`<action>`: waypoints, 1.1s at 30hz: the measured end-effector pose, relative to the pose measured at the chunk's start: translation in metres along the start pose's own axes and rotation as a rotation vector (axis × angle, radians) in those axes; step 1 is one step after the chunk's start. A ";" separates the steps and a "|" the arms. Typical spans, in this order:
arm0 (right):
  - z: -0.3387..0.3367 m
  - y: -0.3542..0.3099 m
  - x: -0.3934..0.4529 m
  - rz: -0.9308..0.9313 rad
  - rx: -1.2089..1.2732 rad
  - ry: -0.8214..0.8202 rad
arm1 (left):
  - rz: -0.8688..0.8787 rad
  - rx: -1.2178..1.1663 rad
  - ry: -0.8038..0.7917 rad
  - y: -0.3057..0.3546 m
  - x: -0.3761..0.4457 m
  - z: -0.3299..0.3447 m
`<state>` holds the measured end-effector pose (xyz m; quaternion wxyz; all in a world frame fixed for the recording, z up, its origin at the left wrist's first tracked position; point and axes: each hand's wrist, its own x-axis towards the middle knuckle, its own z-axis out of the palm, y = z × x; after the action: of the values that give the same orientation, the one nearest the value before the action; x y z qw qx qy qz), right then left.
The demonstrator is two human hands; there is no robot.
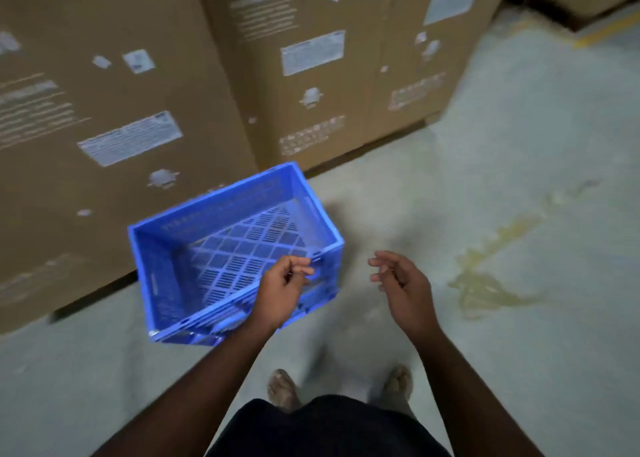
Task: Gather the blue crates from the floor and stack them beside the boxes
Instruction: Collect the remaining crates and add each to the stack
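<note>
1. Head view, looking down: left hand (280, 292) over the near right corner of the crate (180, 249), fingers curled loosely, thumb and fingertips close together at the rim. Contact with the rim hard to judge through the motion blur; nothing clearly clamped.
2. Right hand (403, 283) just right of the crate, clear of it, holding nothing. Fingers half curled and spread, palm turned toward the left hand.
3. Both forearms bare, reaching forward and down from the bottom of the view, elbows out, wrists roughly level with each other.
4. Crate: blue plastic, rectangular, open-topped, upright on the floor (519, 214). Slotted walls, a lattice bottom of diamond cells with slits, a thick rim, a handle cut-out in the left short wall. Looks stacked, with a second blue rim showing under its near edge.
5. Boxes (104, 93) just behind the crate and to its left: tall brown cardboard, flat faces with white labels and printed text, all blurred. Crate's far long side close to the nearest box; touching or not cannot be told.
6. Floor around the crate: pale grey concrete, smooth, with a yellowish stain well to the right of the crate.
7. Nearer than the crate, below the hands: two dusty feet (282, 389) and dark clothing.
</note>
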<state>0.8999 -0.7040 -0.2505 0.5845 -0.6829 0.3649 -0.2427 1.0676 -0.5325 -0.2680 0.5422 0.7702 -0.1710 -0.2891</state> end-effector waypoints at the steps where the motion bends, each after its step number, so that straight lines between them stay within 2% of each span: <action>1: -0.025 0.005 -0.003 0.010 0.013 -0.001 | 0.012 0.018 -0.062 0.006 0.001 0.029; 6: -0.182 0.037 -0.019 0.144 0.111 0.184 | 0.012 0.047 -0.320 0.043 -0.002 0.197; 12: -0.384 0.061 -0.035 0.207 0.079 0.404 | -0.005 0.059 -0.544 0.104 -0.022 0.409; 17: -0.521 0.069 -0.038 0.253 0.124 0.619 | -0.030 0.135 -0.742 0.161 -0.043 0.560; 24: -0.701 0.107 -0.001 0.268 0.161 0.774 | -0.020 0.196 -0.867 0.210 -0.030 0.767; 28: -0.802 0.126 0.037 0.352 0.199 0.852 | -0.047 0.197 -0.915 0.236 -0.017 0.883; 33: -0.934 0.133 0.074 0.362 0.220 0.883 | -0.051 0.256 -1.011 0.283 -0.012 1.032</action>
<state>0.2089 -1.3493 -0.2012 0.4755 -0.3745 0.6630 -0.4406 0.4215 -1.3860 -0.2531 0.2861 0.5984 -0.4269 -0.6147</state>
